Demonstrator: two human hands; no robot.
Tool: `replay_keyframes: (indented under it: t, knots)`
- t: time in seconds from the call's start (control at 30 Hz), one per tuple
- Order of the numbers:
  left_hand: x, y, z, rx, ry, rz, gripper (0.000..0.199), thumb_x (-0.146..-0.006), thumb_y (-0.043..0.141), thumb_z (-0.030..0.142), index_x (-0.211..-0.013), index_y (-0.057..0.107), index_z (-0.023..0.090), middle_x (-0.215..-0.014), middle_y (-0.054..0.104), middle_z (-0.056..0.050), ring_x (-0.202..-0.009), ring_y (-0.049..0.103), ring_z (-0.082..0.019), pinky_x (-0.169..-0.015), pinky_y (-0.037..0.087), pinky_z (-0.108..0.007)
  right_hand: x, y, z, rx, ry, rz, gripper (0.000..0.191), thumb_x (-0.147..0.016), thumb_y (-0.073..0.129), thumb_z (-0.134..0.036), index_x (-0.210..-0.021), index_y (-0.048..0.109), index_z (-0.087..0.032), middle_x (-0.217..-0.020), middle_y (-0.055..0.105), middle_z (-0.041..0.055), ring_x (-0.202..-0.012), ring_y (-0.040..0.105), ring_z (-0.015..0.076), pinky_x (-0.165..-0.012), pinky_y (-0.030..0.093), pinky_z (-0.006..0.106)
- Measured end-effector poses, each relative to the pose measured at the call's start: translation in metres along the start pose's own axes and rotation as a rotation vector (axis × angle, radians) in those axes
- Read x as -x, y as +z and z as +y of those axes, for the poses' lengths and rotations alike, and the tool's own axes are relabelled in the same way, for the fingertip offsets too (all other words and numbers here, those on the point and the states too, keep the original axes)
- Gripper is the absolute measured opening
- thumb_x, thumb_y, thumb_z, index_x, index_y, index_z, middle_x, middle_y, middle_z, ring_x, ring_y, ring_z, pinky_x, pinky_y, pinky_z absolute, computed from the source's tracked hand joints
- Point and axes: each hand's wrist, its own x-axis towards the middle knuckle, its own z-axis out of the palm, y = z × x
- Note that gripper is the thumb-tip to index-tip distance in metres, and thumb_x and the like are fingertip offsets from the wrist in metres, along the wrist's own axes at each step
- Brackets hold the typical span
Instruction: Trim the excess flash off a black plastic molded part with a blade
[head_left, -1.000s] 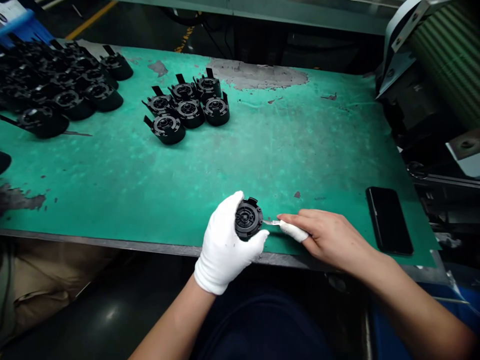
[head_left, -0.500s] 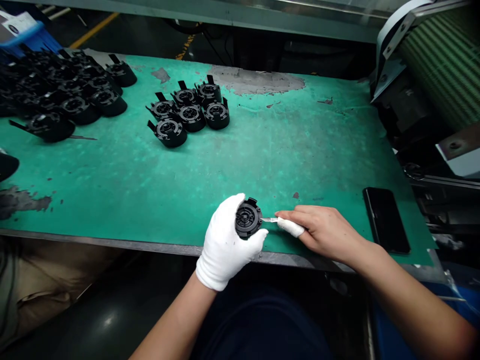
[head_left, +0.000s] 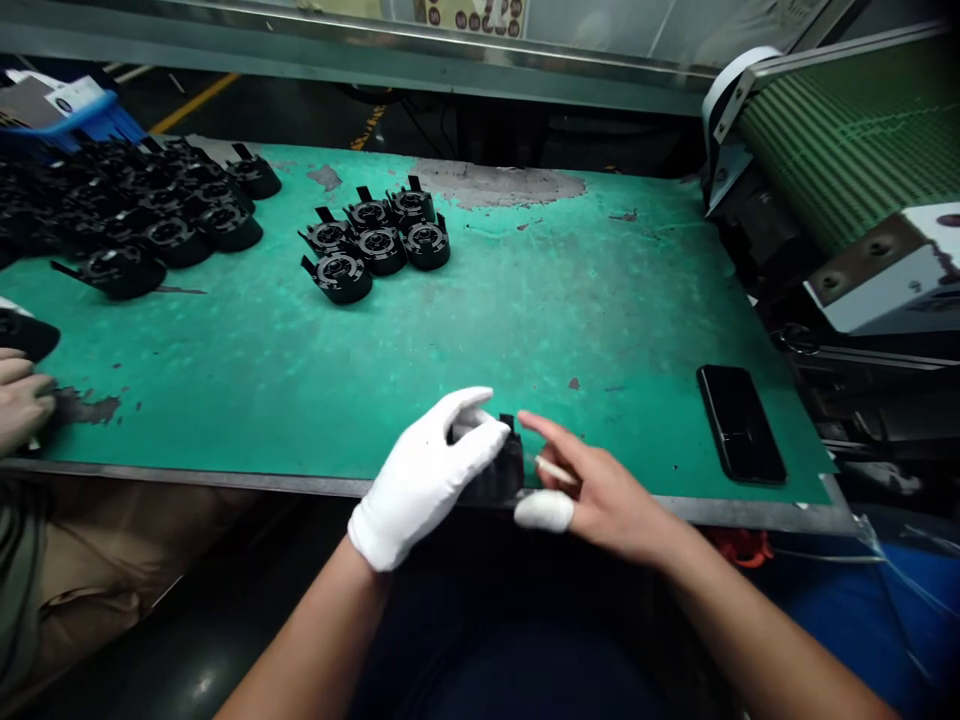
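Note:
Near the front edge of the green table, my left hand (head_left: 427, 470), in a white glove, grips a black round part (head_left: 499, 470) with its thumb across the top. The part is turned on its side and partly covered by the glove. My right hand (head_left: 592, 480) is just right of the part, its thumb wrapped in white and its index finger stretched toward the part's upper edge. A thin light-coloured tool (head_left: 556, 470) lies in its curled fingers; the tip is blurred.
A cluster of black parts (head_left: 381, 250) stands at the middle back of the green table (head_left: 562, 310). Many more (head_left: 169, 240) crowd the left. A phone (head_left: 741, 425) lies right. A co-worker's gloved hand (head_left: 21, 400) is at the left edge, a green conveyor (head_left: 862, 130) at upper right.
The black part has been tipped onto its side in my left hand. My right hand has shifted closer, its index finger now extended. A co-worker's hand has appeared at the left. The view has shifted.

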Motion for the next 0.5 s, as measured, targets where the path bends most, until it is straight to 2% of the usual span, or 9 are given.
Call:
replay_keyframes:
  t: [0.07,0.13,0.2,0.27,0.37,0.47,0.5]
  knots:
    - [0.019,0.002,0.005,0.079,-0.031,-0.071,0.043,-0.098,0.049,0.05,-0.133,0.056,0.027,-0.124,0.069,-0.008,-0.111,0.069,-0.025,-0.093,0.06,-0.041,0.016,0.025,-0.005,-0.266,0.051,0.038,0.065,-0.083,0.077,-0.041,-0.142,0.049,-0.031,-0.097,0.069,0.0016,-0.082,0.065,0.0193,-0.077,0.053,0.032]
    - [0.041,0.01,0.001,0.089,-0.018,-0.071,0.046,-0.101,0.039,0.051,-0.141,0.049,0.03,-0.139,0.061,-0.009,-0.125,0.062,-0.026,-0.103,0.055,-0.044,0.028,0.049,-0.013,-0.554,0.134,0.13,0.059,-0.082,0.078,-0.04,-0.134,0.053,-0.028,-0.108,0.07,0.0049,-0.097,0.067,0.0229,-0.087,0.053,0.035]
    - [0.06,0.021,-0.009,-0.005,0.027,0.001,0.053,-0.098,0.046,0.053,-0.146,0.043,0.03,-0.148,0.053,-0.009,-0.133,0.055,-0.028,-0.112,0.048,-0.047,0.036,0.067,-0.02,-0.813,0.184,0.181,0.055,-0.084,0.076,-0.044,-0.131,0.054,-0.027,-0.117,0.069,0.0069,-0.108,0.066,0.0251,-0.096,0.05,0.038]
    - [0.072,0.031,-0.022,-0.105,0.084,0.13,0.048,-0.095,0.055,0.049,-0.138,0.05,0.03,-0.14,0.057,-0.009,-0.128,0.057,-0.028,-0.11,0.048,-0.048,0.04,0.078,-0.023,-0.949,0.204,0.175,0.051,-0.086,0.073,-0.048,-0.129,0.056,-0.026,-0.121,0.068,0.0074,-0.114,0.063,0.0263,-0.101,0.047,0.039]
    - [0.073,0.041,-0.039,-0.258,0.199,0.218,0.033,-0.092,0.062,0.038,-0.124,0.06,0.029,-0.122,0.065,-0.007,-0.116,0.062,-0.026,-0.104,0.051,-0.048,0.053,0.087,-0.009,-0.881,0.261,0.163,0.052,-0.088,0.07,-0.048,-0.133,0.055,-0.026,-0.115,0.068,0.0059,-0.111,0.062,0.025,-0.099,0.046,0.037]
    - [0.066,0.045,-0.05,-0.445,0.347,0.22,0.039,-0.085,0.071,0.032,-0.122,0.06,0.024,-0.114,0.068,-0.007,-0.114,0.061,-0.027,-0.114,0.039,-0.058,0.076,0.089,0.02,-0.633,0.347,0.175,0.06,-0.091,0.065,-0.051,-0.143,0.045,-0.027,-0.091,0.064,0.001,-0.082,0.06,0.0188,-0.079,0.049,0.032]
    - [0.064,0.046,-0.052,-0.482,0.384,0.229,0.043,-0.083,0.074,0.032,-0.122,0.06,0.022,-0.112,0.068,-0.008,-0.114,0.06,-0.028,-0.116,0.034,-0.062,0.083,0.089,0.03,-0.569,0.353,0.179,0.053,-0.096,0.058,-0.053,-0.14,0.047,-0.026,-0.088,0.062,0.0009,-0.078,0.057,0.0177,-0.077,0.048,0.031]
